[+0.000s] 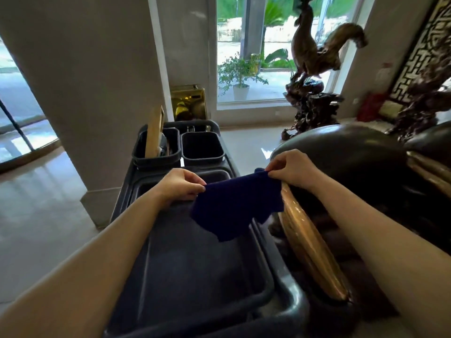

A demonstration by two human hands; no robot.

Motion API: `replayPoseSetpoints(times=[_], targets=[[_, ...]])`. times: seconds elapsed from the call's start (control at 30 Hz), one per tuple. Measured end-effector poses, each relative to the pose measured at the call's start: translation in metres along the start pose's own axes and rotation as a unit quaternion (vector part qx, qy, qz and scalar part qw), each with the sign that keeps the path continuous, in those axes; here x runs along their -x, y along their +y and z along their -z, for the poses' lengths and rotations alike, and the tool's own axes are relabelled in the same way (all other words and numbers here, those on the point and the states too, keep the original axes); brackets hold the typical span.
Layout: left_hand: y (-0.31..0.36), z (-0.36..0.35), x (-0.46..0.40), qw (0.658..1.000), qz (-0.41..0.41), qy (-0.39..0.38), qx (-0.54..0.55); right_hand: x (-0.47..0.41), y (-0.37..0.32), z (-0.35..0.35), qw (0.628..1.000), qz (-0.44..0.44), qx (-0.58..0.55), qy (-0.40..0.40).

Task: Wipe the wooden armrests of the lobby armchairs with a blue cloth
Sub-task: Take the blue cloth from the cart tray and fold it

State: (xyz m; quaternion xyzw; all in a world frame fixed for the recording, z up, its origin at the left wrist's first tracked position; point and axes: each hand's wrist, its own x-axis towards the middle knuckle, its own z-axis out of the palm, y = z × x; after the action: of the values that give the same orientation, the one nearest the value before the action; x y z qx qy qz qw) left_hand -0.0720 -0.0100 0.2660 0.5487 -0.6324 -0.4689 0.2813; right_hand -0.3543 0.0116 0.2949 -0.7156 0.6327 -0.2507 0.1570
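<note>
Your left hand (181, 182) and right hand (290, 169) each pinch a top corner of the blue cloth (234, 203); it hangs spread over the grey cart tray (195, 264), just beside the wooden armrest (307, 240).

- Cart tray (185, 264): wide, bare inside, open from above; raised rim all round.
- Blue cloth (238, 203) hangs stretched btwn left hand (181, 184) and right hand (291, 170), over tray's far right part; blocks the way across there.
- Far end of cart: two dark bins (203, 148) side by side. Left bin has a wooden handle (154, 132) sticking up, tilted; right bin looks clear.
- Right of cart: glossy wooden armrest (307, 242) runs just beside tray rim, only a narrow gap btwn them; dark chair back (341, 147) rises behind right hand.
- Left: white pillar (92, 93) near cart; open floor (36, 215) beyond.
- Carved sculpture (314, 89) stands well apart, by window.
</note>
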Motion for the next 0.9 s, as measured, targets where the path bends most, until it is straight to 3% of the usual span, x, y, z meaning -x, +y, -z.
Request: replayPoseSetpoints(times=[0.3,0.57,0.73,0.9], targets=[[0.098,-0.121,-0.006,0.998,-0.058,0.006,-0.009,0.047,0.098,0.108,0.998,-0.006,0.002,0.059],[0.139,-0.267,-0.034,0.998,-0.037,0.028,0.033,0.069,0.228,0.181,0.999,-0.007,-0.004,0.032],[0.125,-0.335,-0.068,0.999,-0.003,0.022,0.033,0.068,0.305,0.174,0.999,-0.039,-0.008,0.014],[0.07,-0.39,-0.109,0.999,0.033,0.002,0.0,0.06,0.381,0.121,0.995,-0.083,-0.029,-0.036]])
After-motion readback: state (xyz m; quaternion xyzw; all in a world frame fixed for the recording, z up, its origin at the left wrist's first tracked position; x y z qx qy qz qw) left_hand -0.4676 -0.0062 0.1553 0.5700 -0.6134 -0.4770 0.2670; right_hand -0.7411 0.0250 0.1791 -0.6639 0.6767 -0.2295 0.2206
